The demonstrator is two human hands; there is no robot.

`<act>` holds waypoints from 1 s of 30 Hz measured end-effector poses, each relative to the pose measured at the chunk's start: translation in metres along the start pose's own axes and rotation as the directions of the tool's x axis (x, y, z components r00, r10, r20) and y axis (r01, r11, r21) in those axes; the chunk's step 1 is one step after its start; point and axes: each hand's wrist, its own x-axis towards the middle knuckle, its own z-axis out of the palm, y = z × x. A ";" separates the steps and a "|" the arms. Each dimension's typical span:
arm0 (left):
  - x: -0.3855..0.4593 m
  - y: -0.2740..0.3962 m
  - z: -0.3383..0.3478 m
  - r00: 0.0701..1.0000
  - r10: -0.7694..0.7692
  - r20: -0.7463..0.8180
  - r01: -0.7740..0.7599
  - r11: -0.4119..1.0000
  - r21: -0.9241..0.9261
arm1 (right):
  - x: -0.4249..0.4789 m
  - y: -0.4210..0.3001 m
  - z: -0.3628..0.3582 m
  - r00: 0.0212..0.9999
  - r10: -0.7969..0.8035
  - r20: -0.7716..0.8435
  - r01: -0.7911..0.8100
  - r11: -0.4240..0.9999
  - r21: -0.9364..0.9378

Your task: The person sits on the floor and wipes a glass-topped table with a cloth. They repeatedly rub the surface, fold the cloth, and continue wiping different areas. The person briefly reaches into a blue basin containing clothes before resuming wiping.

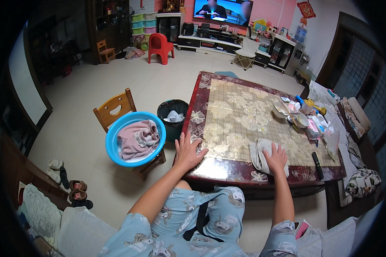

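My right hand (276,159) lies spread on a folded pale grey cloth (259,155), pressing it to the near part of the table (225,120). That table has a dark red border and a clear cover with a floral pattern. My left hand (190,152) rests with fingers apart on the table's left near edge, holding nothing. To its left, a blue plastic basin (110,151) stands on a small wooden chair (115,104). A pink fabric piece (133,141) with a white frilly part lies inside the basin.
A trash bin with a black liner (164,110) stands between chair and table. Bowls (280,110), chopsticks (286,110), tissue packs (312,130) and a plastic bag (332,138) crowd the table's right side. A black flashlight-like object (317,165) lies near the right corner. Shoes (78,189) are on the floor.
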 end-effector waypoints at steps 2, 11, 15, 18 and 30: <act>0.000 0.003 -0.001 1.000 0.003 0.006 -0.003 1.000 0.006 | 0.023 -0.026 0.000 0.995 0.096 0.016 -0.095 0.995 -0.036; 0.001 0.001 0.002 0.995 0.002 -0.096 -0.007 0.998 -0.055 | 0.048 -0.195 0.039 0.989 -0.120 0.088 0.127 0.989 -0.077; 0.008 -0.013 0.014 0.950 -0.021 -0.313 -0.049 0.976 -0.213 | 0.003 -0.242 0.053 0.902 -0.428 0.048 0.430 0.902 -0.034; 0.009 -0.028 0.010 0.923 -0.082 -0.376 -0.078 0.917 -0.391 | -0.039 -0.239 0.050 0.763 -0.646 0.008 0.645 0.762 0.059; 0.010 -0.020 0.013 0.979 -0.059 -0.193 0.014 0.974 -0.224 | -0.057 -0.035 0.008 0.966 -0.251 0.053 0.254 0.966 -0.049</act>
